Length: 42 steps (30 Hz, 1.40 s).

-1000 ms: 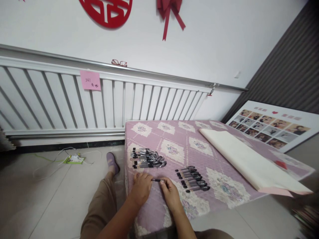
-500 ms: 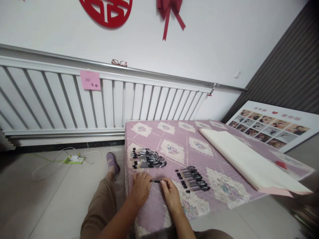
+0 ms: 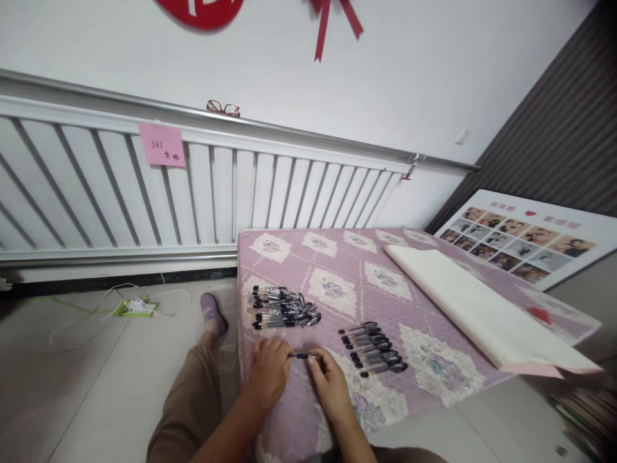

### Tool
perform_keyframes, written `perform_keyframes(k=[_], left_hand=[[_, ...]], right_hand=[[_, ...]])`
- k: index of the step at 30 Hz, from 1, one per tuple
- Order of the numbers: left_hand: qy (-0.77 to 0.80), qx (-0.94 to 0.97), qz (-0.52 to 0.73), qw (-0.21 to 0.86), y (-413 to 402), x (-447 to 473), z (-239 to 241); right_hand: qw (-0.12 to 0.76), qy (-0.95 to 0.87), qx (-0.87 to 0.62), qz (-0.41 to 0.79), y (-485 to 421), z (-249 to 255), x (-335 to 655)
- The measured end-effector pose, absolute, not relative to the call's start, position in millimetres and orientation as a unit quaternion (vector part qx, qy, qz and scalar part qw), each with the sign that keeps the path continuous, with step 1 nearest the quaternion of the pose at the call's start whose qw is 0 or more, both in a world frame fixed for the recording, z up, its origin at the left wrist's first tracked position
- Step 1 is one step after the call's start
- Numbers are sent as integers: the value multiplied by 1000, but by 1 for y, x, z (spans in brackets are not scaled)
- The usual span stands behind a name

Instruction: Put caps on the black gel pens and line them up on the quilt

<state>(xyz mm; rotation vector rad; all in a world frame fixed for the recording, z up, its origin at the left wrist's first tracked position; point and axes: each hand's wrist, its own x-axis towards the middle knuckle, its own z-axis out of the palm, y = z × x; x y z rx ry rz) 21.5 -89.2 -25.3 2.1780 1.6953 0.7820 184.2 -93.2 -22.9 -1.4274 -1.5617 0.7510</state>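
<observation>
My left hand (image 3: 270, 373) and my right hand (image 3: 329, 382) rest on the near edge of a table with a purple patterned cloth (image 3: 337, 257). Both pinch the ends of one black pen (image 3: 301, 355) held level between them. Just beyond my left hand lies a loose heap of several clear-barrelled black pens (image 3: 282, 307). To the right of my right hand, several capped pens lie in a neat row (image 3: 373, 347).
A long cream roll of paper (image 3: 477, 308) lies across the table's right side. A white radiator (image 3: 193, 186) with a pink note (image 3: 162, 145) and red glasses (image 3: 223, 108) stands behind. A photo board (image 3: 525, 235) leans at right. Cables and a small box (image 3: 135, 307) lie on the floor.
The view has tilted slightly down and left. Both hands stay on the pen in nearly the same spot; the pen piles have not moved.
</observation>
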Motion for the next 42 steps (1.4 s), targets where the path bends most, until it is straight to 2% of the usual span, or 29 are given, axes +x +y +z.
perform_keyframes(k=[8,13,16,21,25,29,35,42], left_hand=[[577,742,294,173,-87,22,-27],[573,735,307,192,-86,22,-31],[571,739,299,193,-86,22,-33],[569,739,300,199,-85,22,-33],[575,719,332,204,-84,22,-32],[575,711,350,204,-82,21,-31],[576,712,347,200,-79,21,-34],[578,711,346,200,-78,22,-35]], right_hand=[[399,-636,-606,262,-93,-24,184],[420,-623,-592,290,-93,-26,187],[398,-637,-589,298,-92,-24,187],[386,-636,-613,265,-93,-23,185],[422,-603,-629,250,-86,-28,189],[428,-602,-652,172,-61,-36,195],[359,-652,-666,41,-22,-38,195],[237,-646,-725,-16,-14,-32,187]])
